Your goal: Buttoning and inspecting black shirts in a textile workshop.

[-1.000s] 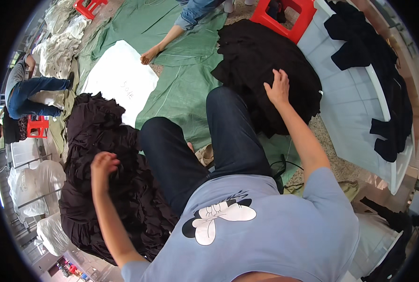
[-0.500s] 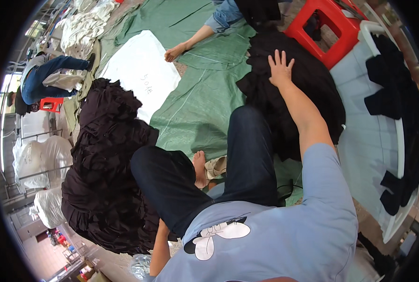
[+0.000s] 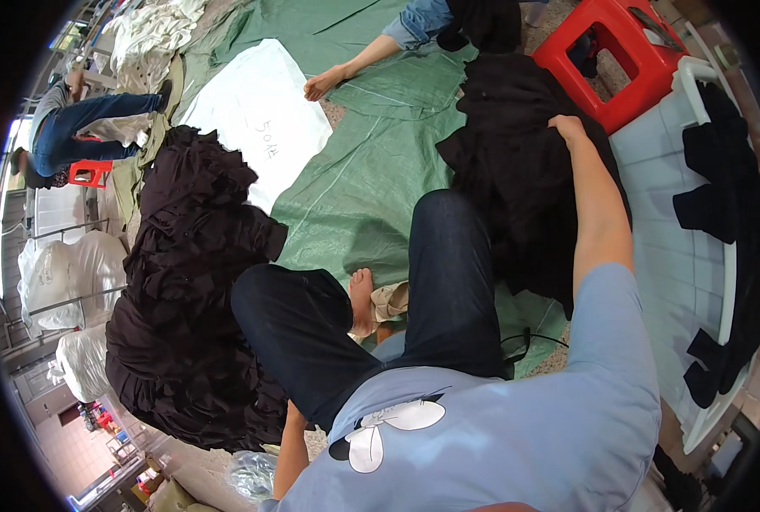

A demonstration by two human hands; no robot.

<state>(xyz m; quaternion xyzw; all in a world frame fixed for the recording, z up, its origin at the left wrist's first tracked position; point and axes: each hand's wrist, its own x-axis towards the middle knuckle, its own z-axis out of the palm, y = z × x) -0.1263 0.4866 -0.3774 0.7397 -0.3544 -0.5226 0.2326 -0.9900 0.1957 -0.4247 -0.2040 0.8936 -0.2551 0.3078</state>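
Black garment pile (image 3: pixel 525 171): lies on the green tarp (image 3: pixel 371 179), just beside the red stool (image 3: pixel 627 60).
Right hand (image 3: pixel 568 128): was spread flat on the cloth half a second ago, now curled down into the pile's far edge, arm stretched out.
Left hand: can't be seen, only the forearm (image 3: pixel 290 448) shows, tucked low beside the knee.
Other pile (image 3: pixel 184 299): dark ruffled heap at the left.

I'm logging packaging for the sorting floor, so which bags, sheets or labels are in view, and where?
White sheet: flat on the green tarp, upper left, with handwritten marks.
White sacks: bulging, far left by metal rails.
Clear plastic bag: crumpled, bottom edge beside the left forearm; left hand hidden.
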